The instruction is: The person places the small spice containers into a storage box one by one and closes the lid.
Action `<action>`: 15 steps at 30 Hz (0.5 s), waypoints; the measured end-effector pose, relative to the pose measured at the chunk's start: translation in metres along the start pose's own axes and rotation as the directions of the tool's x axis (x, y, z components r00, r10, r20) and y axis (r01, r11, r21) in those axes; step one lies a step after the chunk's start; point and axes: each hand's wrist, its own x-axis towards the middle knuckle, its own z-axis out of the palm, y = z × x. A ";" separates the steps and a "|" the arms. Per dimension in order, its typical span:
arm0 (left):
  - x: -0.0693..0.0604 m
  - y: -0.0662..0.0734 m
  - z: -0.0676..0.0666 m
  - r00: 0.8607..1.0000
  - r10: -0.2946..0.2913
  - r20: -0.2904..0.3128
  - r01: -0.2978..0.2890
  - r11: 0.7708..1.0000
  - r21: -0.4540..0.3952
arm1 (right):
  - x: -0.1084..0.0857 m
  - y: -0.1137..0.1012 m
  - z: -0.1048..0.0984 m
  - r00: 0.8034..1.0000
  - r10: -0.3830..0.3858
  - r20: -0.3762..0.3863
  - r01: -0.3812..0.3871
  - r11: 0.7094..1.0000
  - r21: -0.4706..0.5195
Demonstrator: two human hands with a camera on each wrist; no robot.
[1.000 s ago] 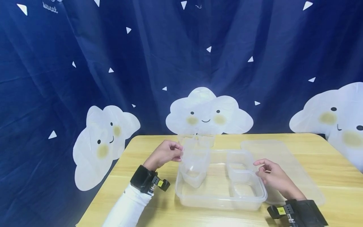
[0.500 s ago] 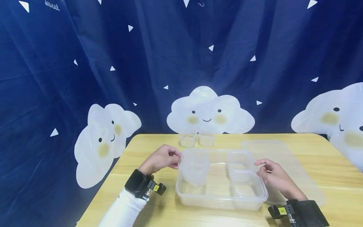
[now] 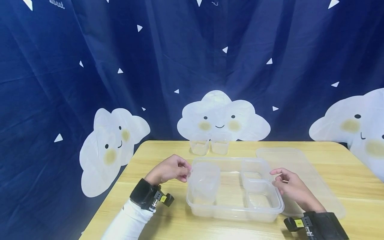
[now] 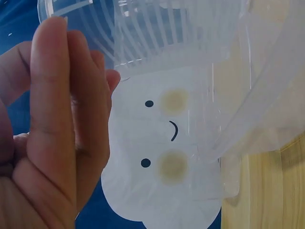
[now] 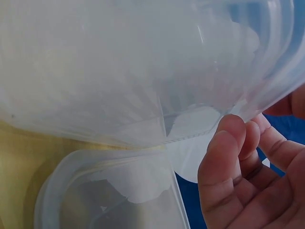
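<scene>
- Left hand (image 3: pixel 171 169): pinching inner bin (image 3: pixel 205 181) at rim; bin in outer box (image 3: pixel 231 213), left end.
- Right hand (image 3: pixel 289 188): fingers curved at box's right rim, can't tell if gripping.
- Two small bins (image 3: pixel 260 186), box's right end.
- Curtain lettering (image 3: pixel 57 4): looks like "sweet".

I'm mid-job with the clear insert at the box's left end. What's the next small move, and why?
Probably ease the clear insert down with the left hand until it sits flat in the large box. That hand is at its outer edge, I can't tell whether its base is down, and the right hand at the opposite rim could likely steady the box.
</scene>
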 end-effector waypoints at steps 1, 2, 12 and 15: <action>0.000 0.001 0.000 1.000 -0.002 0.007 0.002 1.000 0.002 | 0.000 0.000 0.000 1.000 0.000 0.000 0.000 1.000 0.001; 0.000 0.001 0.000 1.000 -0.005 0.015 0.005 1.000 0.001 | 0.000 0.000 0.000 1.000 0.001 0.000 -0.001 1.000 0.002; 0.004 0.004 0.003 0.998 -0.021 0.065 0.020 1.000 0.006 | 0.000 -0.001 0.000 1.000 -0.012 -0.004 0.012 1.000 0.012; 0.004 0.005 0.003 0.997 -0.024 0.071 0.023 1.000 0.009 | 0.000 -0.001 0.000 1.000 -0.010 -0.004 0.010 1.000 0.007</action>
